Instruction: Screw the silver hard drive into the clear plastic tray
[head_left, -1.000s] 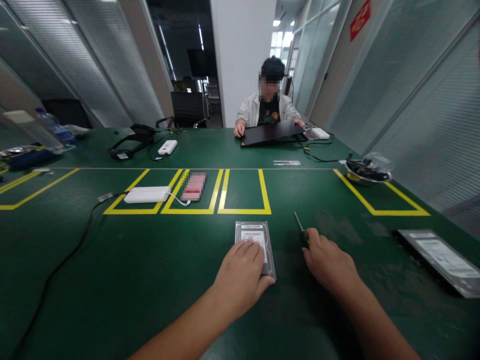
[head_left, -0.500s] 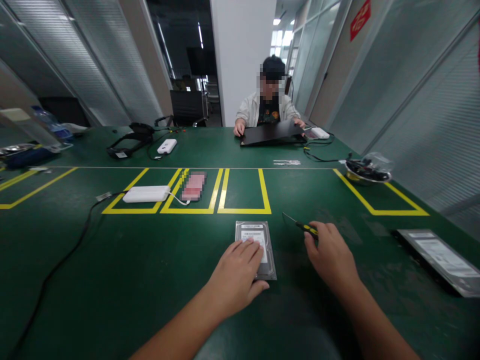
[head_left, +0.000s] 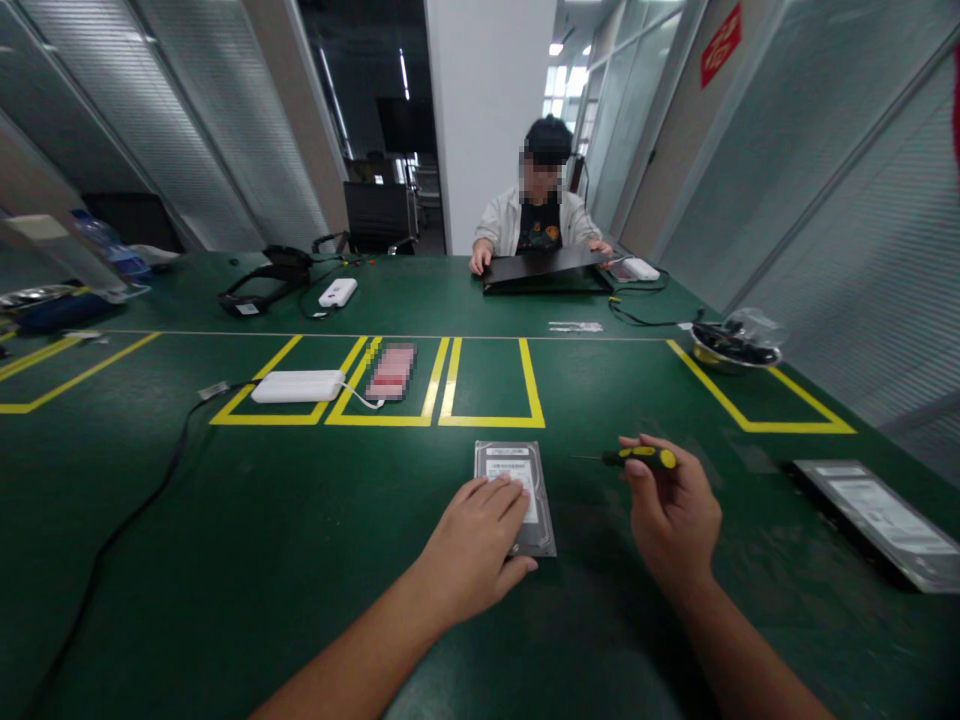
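Observation:
A silver hard drive (head_left: pixel 546 535) with a white label lies flat on the green table in front of me. My left hand (head_left: pixel 480 535) rests on its lower left part, fingers stretched across the label and thumb by the near edge, hiding that part. To the right of the drive, my right hand (head_left: pixel 675 505) is closed around a small screwdriver (head_left: pixel 656 457) with a yellow and black handle. Its thin shaft points left, above the table and apart from the drive. A second, larger drive (head_left: pixel 881 520) lies at the far right.
Yellow tape (head_left: pixel 491 421) outlines several boxes on the table. A white power bank (head_left: pixel 298 386) and a cabled phone (head_left: pixel 391 372) lie at left centre. A bowl of cables (head_left: pixel 735 345) stands back right. Across the table a person (head_left: pixel 504 222) holds a black panel (head_left: pixel 540 265).
My right hand has turned palm inward, swinging the screwdriver from a slant to nearly level with its handle further right. My left hand stays on the hard drive.

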